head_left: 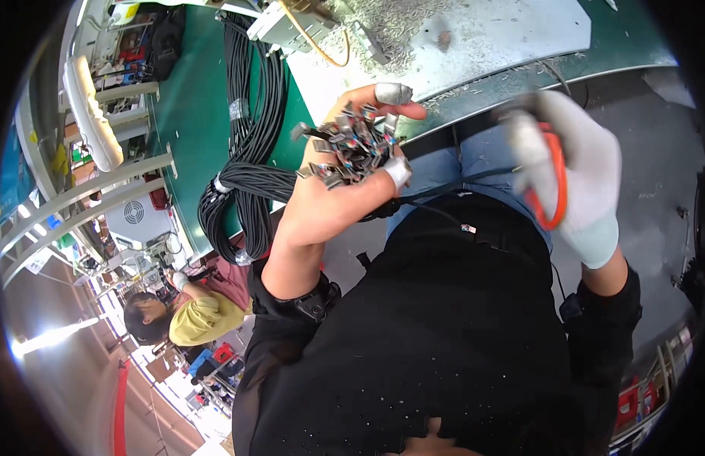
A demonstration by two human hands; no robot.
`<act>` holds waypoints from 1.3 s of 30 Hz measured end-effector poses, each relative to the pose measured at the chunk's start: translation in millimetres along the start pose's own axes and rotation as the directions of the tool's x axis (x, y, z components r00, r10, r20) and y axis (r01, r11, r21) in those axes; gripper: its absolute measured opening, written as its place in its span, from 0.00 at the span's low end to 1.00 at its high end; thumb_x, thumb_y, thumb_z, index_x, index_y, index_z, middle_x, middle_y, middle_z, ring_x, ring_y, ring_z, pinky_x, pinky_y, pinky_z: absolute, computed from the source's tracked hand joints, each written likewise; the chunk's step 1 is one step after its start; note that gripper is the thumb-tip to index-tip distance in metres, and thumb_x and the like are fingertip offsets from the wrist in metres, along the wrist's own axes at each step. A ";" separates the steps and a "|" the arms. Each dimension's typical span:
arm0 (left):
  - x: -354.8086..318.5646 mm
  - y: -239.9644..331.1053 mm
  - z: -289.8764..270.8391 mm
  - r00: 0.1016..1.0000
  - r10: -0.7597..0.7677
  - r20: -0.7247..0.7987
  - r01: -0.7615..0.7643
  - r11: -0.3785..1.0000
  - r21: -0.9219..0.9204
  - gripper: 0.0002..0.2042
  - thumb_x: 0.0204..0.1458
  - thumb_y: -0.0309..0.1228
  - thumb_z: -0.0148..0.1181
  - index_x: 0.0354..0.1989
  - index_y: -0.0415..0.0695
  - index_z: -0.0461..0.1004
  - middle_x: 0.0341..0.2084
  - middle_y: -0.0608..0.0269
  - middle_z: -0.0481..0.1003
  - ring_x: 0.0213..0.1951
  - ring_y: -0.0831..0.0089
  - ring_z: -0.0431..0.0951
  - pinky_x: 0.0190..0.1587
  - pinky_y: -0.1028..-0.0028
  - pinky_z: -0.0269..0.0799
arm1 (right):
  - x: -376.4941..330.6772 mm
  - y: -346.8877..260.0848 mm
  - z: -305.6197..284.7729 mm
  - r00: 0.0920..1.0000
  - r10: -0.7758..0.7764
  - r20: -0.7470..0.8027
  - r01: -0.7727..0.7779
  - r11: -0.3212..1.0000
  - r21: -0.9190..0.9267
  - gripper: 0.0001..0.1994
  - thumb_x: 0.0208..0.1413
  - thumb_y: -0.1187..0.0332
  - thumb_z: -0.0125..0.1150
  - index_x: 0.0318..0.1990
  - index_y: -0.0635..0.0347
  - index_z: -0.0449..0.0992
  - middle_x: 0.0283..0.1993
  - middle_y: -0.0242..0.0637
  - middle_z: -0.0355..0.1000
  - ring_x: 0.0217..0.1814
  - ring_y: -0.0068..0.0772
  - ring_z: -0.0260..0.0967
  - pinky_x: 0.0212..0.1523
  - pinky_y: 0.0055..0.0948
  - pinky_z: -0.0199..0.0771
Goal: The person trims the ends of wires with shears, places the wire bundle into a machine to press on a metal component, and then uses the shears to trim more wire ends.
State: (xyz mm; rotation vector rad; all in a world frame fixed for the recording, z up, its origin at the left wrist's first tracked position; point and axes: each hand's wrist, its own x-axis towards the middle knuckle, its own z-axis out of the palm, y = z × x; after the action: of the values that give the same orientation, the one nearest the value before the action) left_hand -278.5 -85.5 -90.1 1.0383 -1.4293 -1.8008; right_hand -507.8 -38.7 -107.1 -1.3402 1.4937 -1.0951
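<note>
Right hand (576,163), white-gloved: fingers closed round an orange-handled cutter (554,178), blurred. Left hand (352,152), bare with taped fingertips: curled about a bunch of cable ends (352,144), left of the cutter, well apart. Black cable bundle (250,129) trails beyond, lengthwise up the green workbench (193,114).

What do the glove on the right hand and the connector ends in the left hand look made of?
Glove: white knitted fabric, matte, apparently uncoated. Connector ends: seemingly bare metal shells, grey and glinting, on black cables; blur leaves plating or plastic parts open.
</note>
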 end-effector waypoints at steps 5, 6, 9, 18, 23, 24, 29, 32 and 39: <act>4.5 -7.4 3.5 0.999 0.024 0.046 -0.029 0.992 0.122 0.28 0.45 0.14 0.56 0.58 0.39 0.61 0.47 0.60 0.73 0.39 0.81 0.73 0.40 0.80 0.70 | 19.2 -12.2 17.2 0.882 -0.112 0.457 0.159 0.985 -0.066 0.13 0.53 0.66 0.63 0.41 0.67 0.76 0.23 0.36 0.70 0.22 0.19 0.63 0.25 0.22 0.66; 3.4 -10.5 2.0 0.996 0.056 0.072 -0.068 0.980 0.188 0.28 0.45 0.15 0.56 0.58 0.39 0.60 0.47 0.60 0.72 0.41 0.81 0.73 0.41 0.80 0.69 | 18.5 -11.8 19.7 0.878 -0.114 0.464 0.163 0.984 -0.067 0.13 0.53 0.66 0.63 0.41 0.67 0.76 0.23 0.36 0.70 0.22 0.19 0.63 0.25 0.22 0.66; 0.0 -11.8 4.6 0.996 0.059 0.066 -0.073 0.971 0.227 0.27 0.45 0.16 0.57 0.57 0.39 0.61 0.45 0.61 0.73 0.42 0.81 0.73 0.41 0.80 0.70 | 15.9 -10.0 23.9 0.912 -0.174 0.373 0.168 0.985 0.048 0.13 0.55 0.65 0.61 0.40 0.68 0.75 0.21 0.37 0.69 0.22 0.19 0.65 0.24 0.25 0.65; 4.8 -2.3 -4.9 0.963 -0.168 0.213 0.105 0.954 0.280 0.17 0.50 0.16 0.56 0.50 0.35 0.66 0.35 0.57 0.76 0.33 0.76 0.75 0.36 0.77 0.72 | 15.4 15.0 -9.6 0.982 -0.163 -0.097 0.086 0.841 -0.534 0.14 0.55 0.60 0.60 0.29 0.64 0.73 0.17 0.39 0.67 0.17 0.32 0.68 0.21 0.30 0.65; 4.9 -9.6 -0.1 0.986 -0.046 0.159 -0.034 0.884 0.465 0.11 0.49 0.20 0.61 0.41 0.36 0.72 0.28 0.65 0.77 0.31 0.80 0.75 0.34 0.78 0.72 | 24.0 -18.4 16.2 0.953 -0.068 0.295 0.058 0.997 0.043 0.14 0.56 0.61 0.57 0.31 0.67 0.73 0.16 0.34 0.68 0.18 0.22 0.67 0.20 0.24 0.64; 3.7 -8.9 -0.5 0.987 -0.047 0.156 -0.032 0.882 0.470 0.11 0.49 0.20 0.61 0.41 0.36 0.72 0.28 0.65 0.77 0.31 0.80 0.75 0.34 0.78 0.72 | 26.1 -20.1 17.7 0.904 0.029 0.427 -0.071 0.994 0.084 0.14 0.57 0.62 0.56 0.32 0.67 0.73 0.16 0.32 0.69 0.19 0.20 0.67 0.20 0.21 0.64; -9.8 -7.8 6.8 0.993 -0.024 -0.118 0.043 0.987 0.157 0.14 0.47 0.18 0.63 0.43 0.36 0.71 0.30 0.64 0.76 0.33 0.81 0.74 0.36 0.79 0.71 | 23.3 -15.8 22.6 0.899 0.103 0.426 -0.307 0.840 0.447 0.16 0.57 0.60 0.59 0.27 0.67 0.72 0.13 0.38 0.65 0.16 0.21 0.66 0.20 0.23 0.65; -9.4 -6.2 13.8 0.965 0.141 -0.222 -0.090 0.970 0.225 0.15 0.46 0.16 0.63 0.42 0.36 0.70 0.32 0.64 0.76 0.34 0.83 0.74 0.37 0.80 0.71 | 20.0 -22.4 31.2 0.929 0.113 0.352 -0.273 0.852 0.446 0.09 0.55 0.66 0.58 0.34 0.65 0.75 0.18 0.35 0.69 0.20 0.19 0.68 0.23 0.22 0.66; -6.1 -7.3 16.4 0.914 0.082 -0.396 -0.037 0.992 0.120 0.15 0.44 0.15 0.65 0.39 0.37 0.68 0.33 0.66 0.75 0.34 0.85 0.72 0.37 0.81 0.70 | 4.1 -19.1 36.5 0.878 -0.480 -0.004 0.437 0.802 -0.407 0.10 0.49 0.71 0.64 0.40 0.60 0.76 0.25 0.41 0.72 0.22 0.33 0.71 0.25 0.28 0.69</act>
State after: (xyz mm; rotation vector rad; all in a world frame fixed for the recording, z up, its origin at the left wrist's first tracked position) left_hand -289.5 -70.6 -94.1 1.3174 -1.2970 -1.3741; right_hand -468.0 -46.5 -99.0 -2.0394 1.5651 -1.2140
